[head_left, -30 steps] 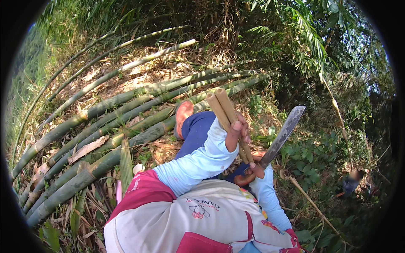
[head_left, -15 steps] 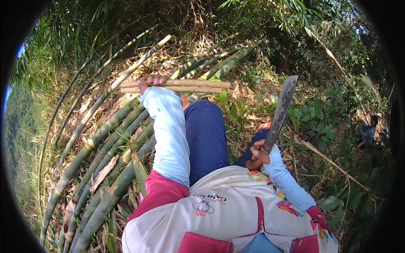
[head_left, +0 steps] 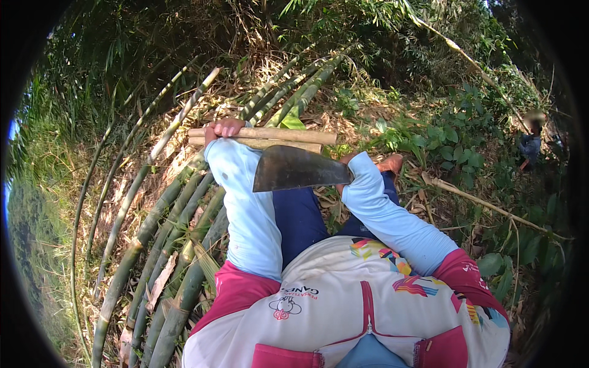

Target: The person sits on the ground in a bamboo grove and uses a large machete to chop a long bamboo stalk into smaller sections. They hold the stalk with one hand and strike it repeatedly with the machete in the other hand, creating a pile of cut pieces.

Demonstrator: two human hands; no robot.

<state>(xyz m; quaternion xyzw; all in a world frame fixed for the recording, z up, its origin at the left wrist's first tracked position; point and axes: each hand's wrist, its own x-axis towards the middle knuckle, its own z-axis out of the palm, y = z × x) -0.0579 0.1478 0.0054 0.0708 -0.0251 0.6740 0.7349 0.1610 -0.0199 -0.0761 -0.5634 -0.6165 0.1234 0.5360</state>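
Observation:
My left hand [head_left: 227, 127] is closed round two straight, pale brown sticks, the farther stick [head_left: 300, 135] and the nearer stick [head_left: 288, 146]. They lie side by side, roughly level, their longer ends reaching right. In my right hand [head_left: 347, 161] is a machete, its fingers mostly hidden behind the sleeve cuff and the blade. The wide dark machete blade [head_left: 297, 168] points left, in front of my left sleeve [head_left: 242, 196] in this view. Part of the nearer stick lies behind the blade's upper edge; whether they touch I cannot tell.
Long green bamboo poles [head_left: 178, 294] lie on the left, and more poles [head_left: 307, 92] stretch away beyond the sticks. Dry leaves litter the ground. Leafy plants [head_left: 451, 147] and a thin fallen branch [head_left: 491, 202] are on the right. Farther right is another person [head_left: 531, 144].
My right hand has moved up and left. The machete has swung from pointing upward on the right to lying across toward the left, near the sticks. My left hand keeps its grip.

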